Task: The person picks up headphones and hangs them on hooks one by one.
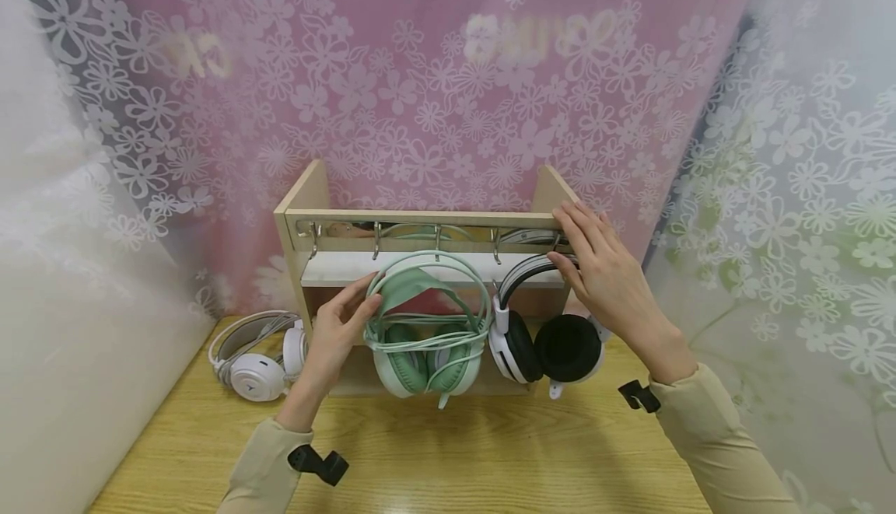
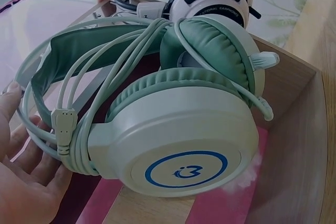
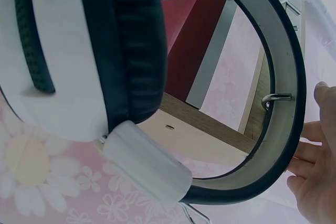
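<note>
My left hand [image 1: 338,335] pinches the side of the headband on green-and-white headphones [image 1: 428,343], thumb in front and fingers behind. Their light green cable is wound around the band and ear cups, as the left wrist view shows. They are in front of the middle of a wooden rack [image 1: 434,216]. My right hand [image 1: 607,277] rests with extended fingers on the rack's upper right corner, its thumb by the headband of black-and-white headphones [image 1: 514,343]. That headband hangs over a metal hook [image 3: 276,98] in the right wrist view.
White headphones [image 1: 257,376] lie on the wood-grain table [image 1: 448,452] left of the rack. Several metal hooks line the rack's front rail, including a left one [image 1: 314,240]. A white shelf [image 1: 336,269] runs behind them. A pink flowered curtain [image 1: 420,94] hangs at the back.
</note>
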Motion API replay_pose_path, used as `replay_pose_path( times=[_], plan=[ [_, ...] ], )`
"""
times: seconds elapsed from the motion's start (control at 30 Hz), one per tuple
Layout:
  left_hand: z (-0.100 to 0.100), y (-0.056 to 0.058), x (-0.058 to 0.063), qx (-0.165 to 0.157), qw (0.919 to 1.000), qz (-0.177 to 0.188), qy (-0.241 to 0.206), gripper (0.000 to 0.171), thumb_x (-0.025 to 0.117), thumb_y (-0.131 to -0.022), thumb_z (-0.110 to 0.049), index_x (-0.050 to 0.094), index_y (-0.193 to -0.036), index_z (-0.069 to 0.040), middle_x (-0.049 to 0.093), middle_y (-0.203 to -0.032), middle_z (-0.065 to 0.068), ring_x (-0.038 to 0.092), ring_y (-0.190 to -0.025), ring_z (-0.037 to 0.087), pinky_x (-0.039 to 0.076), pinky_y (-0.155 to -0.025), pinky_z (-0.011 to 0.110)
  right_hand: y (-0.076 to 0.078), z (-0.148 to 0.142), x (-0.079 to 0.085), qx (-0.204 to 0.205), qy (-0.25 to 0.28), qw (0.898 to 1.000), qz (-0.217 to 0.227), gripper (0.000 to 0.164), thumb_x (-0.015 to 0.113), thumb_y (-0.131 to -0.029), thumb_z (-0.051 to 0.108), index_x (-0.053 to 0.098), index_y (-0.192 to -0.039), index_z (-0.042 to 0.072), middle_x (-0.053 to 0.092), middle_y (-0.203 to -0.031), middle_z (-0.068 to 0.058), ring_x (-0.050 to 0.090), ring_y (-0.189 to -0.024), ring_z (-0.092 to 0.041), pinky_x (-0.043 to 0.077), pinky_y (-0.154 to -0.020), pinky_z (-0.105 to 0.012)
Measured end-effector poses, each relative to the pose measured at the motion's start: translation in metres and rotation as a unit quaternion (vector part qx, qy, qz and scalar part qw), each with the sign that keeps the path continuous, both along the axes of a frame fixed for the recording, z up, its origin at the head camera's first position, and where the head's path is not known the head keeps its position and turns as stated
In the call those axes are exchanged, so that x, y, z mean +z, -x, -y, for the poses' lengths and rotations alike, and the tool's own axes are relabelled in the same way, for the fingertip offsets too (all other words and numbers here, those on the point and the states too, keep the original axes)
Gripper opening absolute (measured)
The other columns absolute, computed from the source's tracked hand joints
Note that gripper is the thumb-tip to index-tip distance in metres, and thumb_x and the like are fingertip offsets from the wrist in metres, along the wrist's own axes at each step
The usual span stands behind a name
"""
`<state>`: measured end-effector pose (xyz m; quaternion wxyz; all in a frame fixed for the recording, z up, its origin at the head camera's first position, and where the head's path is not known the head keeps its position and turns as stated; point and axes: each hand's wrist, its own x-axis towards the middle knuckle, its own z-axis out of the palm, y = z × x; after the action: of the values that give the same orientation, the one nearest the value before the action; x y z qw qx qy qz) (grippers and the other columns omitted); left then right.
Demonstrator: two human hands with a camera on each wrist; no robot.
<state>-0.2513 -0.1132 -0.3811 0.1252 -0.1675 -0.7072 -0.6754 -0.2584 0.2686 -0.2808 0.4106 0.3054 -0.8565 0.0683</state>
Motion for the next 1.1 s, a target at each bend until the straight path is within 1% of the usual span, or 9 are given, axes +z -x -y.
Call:
replay_pose_path(
  times=[0.13, 0.23, 0.33, 0.4, 0.47, 0.6, 0.73, 0.9, 1.1],
  plan=[
    [0.002, 0.001, 0.000, 0.003, 0.9999, -0.009, -0.010, 0.039, 0.060, -0.104, -0.022, 0.060, -0.143, -0.020, 0.061, -0.142, 0.002, 0.060, -0.124, 0.010, 0.048, -0.100, 0.021, 0.001, 0.000, 0.000, 0.001, 0.000, 1.000, -0.004, 0.068, 0.070, -0.093, 0.018, 0.042, -0.152, 0.000, 0.044, -0.154, -0.022, 0.037, -0.145, -0.039, 0.019, -0.124, -0.050],
    [0.003, 0.001, 0.002, 0.006, 0.9997, -0.020, -0.013, 0.036, 0.057, -0.106, -0.022, 0.061, -0.141, -0.017, 0.061, -0.142, 0.002, 0.060, -0.123, 0.010, 0.050, -0.097, 0.022, 0.001, 0.000, 0.000, 0.001, 0.000, 1.000, -0.005, 0.070, 0.071, -0.092, 0.017, 0.042, -0.152, -0.001, 0.044, -0.154, -0.022, 0.037, -0.145, -0.040, 0.018, -0.125, -0.048],
    [0.005, 0.000, 0.002, 0.002, 0.9995, -0.022, -0.021, 0.036, 0.052, -0.108, -0.024, 0.061, -0.142, -0.015, 0.061, -0.140, 0.003, 0.061, -0.122, 0.011, 0.052, -0.096, 0.024, 0.001, 0.000, 0.000, 0.002, 0.000, 1.000, -0.006, 0.070, 0.072, -0.091, 0.016, 0.042, -0.152, -0.001, 0.044, -0.154, -0.022, 0.037, -0.145, -0.040, 0.017, -0.125, -0.048],
    [0.006, 0.000, 0.002, -0.002, 0.9994, -0.021, -0.028, 0.037, 0.050, -0.109, -0.026, 0.060, -0.142, -0.013, 0.063, -0.138, 0.003, 0.062, -0.119, 0.012, 0.053, -0.097, 0.025, 0.001, 0.000, 0.000, 0.002, 0.000, 1.000, -0.005, 0.069, 0.071, -0.092, 0.017, 0.042, -0.152, -0.001, 0.043, -0.154, -0.022, 0.037, -0.145, -0.039, 0.017, -0.125, -0.048],
    [0.007, -0.001, 0.002, -0.004, 0.9991, -0.021, -0.036, 0.037, 0.048, -0.109, -0.027, 0.060, -0.142, -0.012, 0.064, -0.135, 0.003, 0.064, -0.118, 0.014, 0.053, -0.098, 0.027, 0.001, 0.000, 0.000, 0.002, -0.001, 1.000, -0.005, 0.066, 0.068, -0.096, 0.022, 0.042, -0.152, 0.000, 0.043, -0.154, -0.022, 0.037, -0.146, -0.039, 0.018, -0.125, -0.048],
    [0.008, 0.001, 0.001, -0.004, 0.9983, -0.027, -0.052, 0.038, 0.048, -0.110, -0.026, 0.061, -0.140, -0.008, 0.066, -0.132, 0.006, 0.066, -0.114, 0.015, 0.054, -0.097, 0.028, 0.001, 0.000, 0.000, 0.001, -0.001, 1.000, -0.001, 0.062, 0.063, -0.100, 0.027, 0.041, -0.152, 0.000, 0.043, -0.155, -0.021, 0.036, -0.146, -0.039, 0.018, -0.124, -0.049],
    [0.012, 0.003, -0.001, -0.008, 0.9972, -0.036, -0.066, 0.039, 0.045, -0.110, -0.025, 0.060, -0.139, -0.003, 0.068, -0.130, 0.010, 0.068, -0.113, 0.016, 0.054, -0.097, 0.029, 0.001, 0.000, 0.000, -0.001, -0.002, 1.000, 0.002, 0.066, 0.068, -0.096, 0.020, 0.041, -0.153, 0.000, 0.042, -0.155, -0.021, 0.036, -0.146, -0.039, 0.017, -0.125, -0.049],
    [0.018, 0.003, -0.001, -0.016, 0.9955, -0.053, -0.077, 0.041, 0.041, -0.111, -0.024, 0.059, -0.138, 0.001, 0.067, -0.131, 0.016, 0.069, -0.113, 0.017, 0.053, -0.099, 0.030, 0.001, 0.000, -0.001, -0.001, -0.001, 1.000, 0.002, 0.066, 0.068, -0.096, 0.020, 0.041, -0.153, 0.000, 0.042, -0.155, -0.021, 0.036, -0.146, -0.039, 0.016, -0.125, -0.048],
    [0.024, 0.001, -0.002, -0.011, 0.9951, -0.051, -0.084, 0.042, 0.041, -0.111, -0.025, 0.060, -0.137, 0.001, 0.068, -0.129, 0.014, 0.069, -0.113, 0.019, 0.052, -0.101, 0.032, 0.001, 0.000, -0.002, -0.001, -0.001, 1.000, 0.000, 0.069, 0.071, -0.093, 0.017, 0.041, -0.153, 0.000, 0.042, -0.155, -0.021, 0.036, -0.146, -0.039, 0.018, -0.124, -0.049]
  ],
)
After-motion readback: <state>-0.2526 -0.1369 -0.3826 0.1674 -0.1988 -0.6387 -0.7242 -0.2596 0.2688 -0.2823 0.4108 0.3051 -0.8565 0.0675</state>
